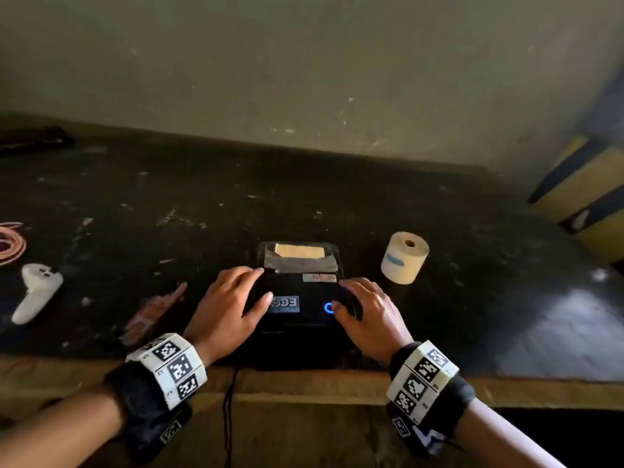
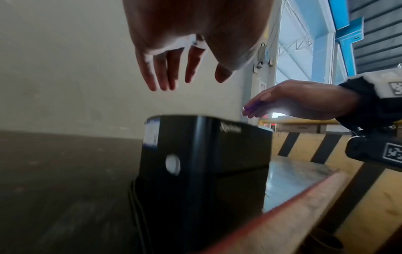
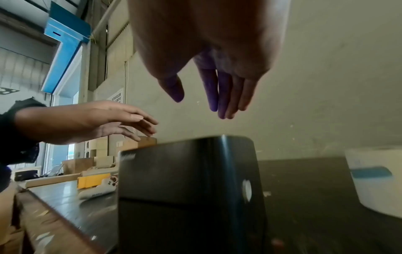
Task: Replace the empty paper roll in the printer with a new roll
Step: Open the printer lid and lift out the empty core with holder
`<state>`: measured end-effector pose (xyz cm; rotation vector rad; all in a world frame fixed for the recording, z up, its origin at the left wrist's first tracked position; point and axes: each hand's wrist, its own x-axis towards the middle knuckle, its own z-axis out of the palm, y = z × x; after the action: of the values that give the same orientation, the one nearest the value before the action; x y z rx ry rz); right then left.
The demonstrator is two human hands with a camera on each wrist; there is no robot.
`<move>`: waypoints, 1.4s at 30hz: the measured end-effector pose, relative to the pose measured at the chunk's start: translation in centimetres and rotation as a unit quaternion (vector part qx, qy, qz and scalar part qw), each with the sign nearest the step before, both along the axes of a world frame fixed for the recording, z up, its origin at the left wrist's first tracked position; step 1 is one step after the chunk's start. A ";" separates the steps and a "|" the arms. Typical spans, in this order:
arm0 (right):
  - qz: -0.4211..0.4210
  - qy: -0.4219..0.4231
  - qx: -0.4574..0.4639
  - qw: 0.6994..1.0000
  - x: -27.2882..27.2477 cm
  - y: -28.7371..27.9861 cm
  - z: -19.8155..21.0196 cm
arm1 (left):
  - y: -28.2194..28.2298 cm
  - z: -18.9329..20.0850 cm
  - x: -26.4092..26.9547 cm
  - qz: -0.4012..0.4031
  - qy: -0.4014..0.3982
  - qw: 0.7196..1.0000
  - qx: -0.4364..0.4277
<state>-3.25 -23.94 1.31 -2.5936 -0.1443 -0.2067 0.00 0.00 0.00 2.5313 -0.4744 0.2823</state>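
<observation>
Both hands hover with loose, spread fingers, left hand (image 1: 229, 305) and right hand (image 1: 368, 315), above the closed printer (image 1: 300, 312); we should press both side latches evenly. New roll (image 1: 404, 257) stands right on the desk (image 1: 169, 214).

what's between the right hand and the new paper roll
Nothing: in the head view only bare dark tabletop separates the right hand from the paper roll.

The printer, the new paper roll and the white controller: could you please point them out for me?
printer (image 1: 297, 319): head view, black top panel.
new paper roll (image 1: 401, 265): head view, side wall.
white controller (image 1: 35, 295): head view, handle middle.
</observation>
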 end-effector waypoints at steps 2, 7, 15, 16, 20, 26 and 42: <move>-0.002 -0.003 -0.011 1.000 -0.3 0.0 -1.5 | 0.2 -1.6 -0.7 0.005 0.010 1.000 -0.004; 0.000 0.070 0.019 0.997 -1.3 -0.3 -5.3 | 0.0 -6.2 -2.4 0.016 0.108 0.992 -0.065; 0.004 0.032 0.086 0.996 -1.6 0.3 -7.1 | -1.5 -6.8 -3.2 0.027 0.064 0.986 -0.150; 0.003 0.027 0.087 0.996 -1.7 0.3 -7.2 | -1.7 -6.6 -3.4 0.032 0.065 0.987 -0.144; -0.012 0.015 0.082 0.996 -1.8 0.6 -7.3 | -1.6 -6.7 -3.4 0.040 0.077 0.989 -0.123; -0.031 0.043 0.049 0.997 -1.7 0.4 -7.5 | -1.0 -7.2 -3.1 0.040 0.078 0.993 -0.081; -0.004 -0.059 0.217 0.974 7.6 -2.6 1.3 | -3.2 2.6 4.6 0.100 -0.005 0.962 -0.253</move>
<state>4.33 -26.53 2.58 -2.1474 -0.1164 -0.3536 4.64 -3.22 2.60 2.0725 -0.1237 0.4321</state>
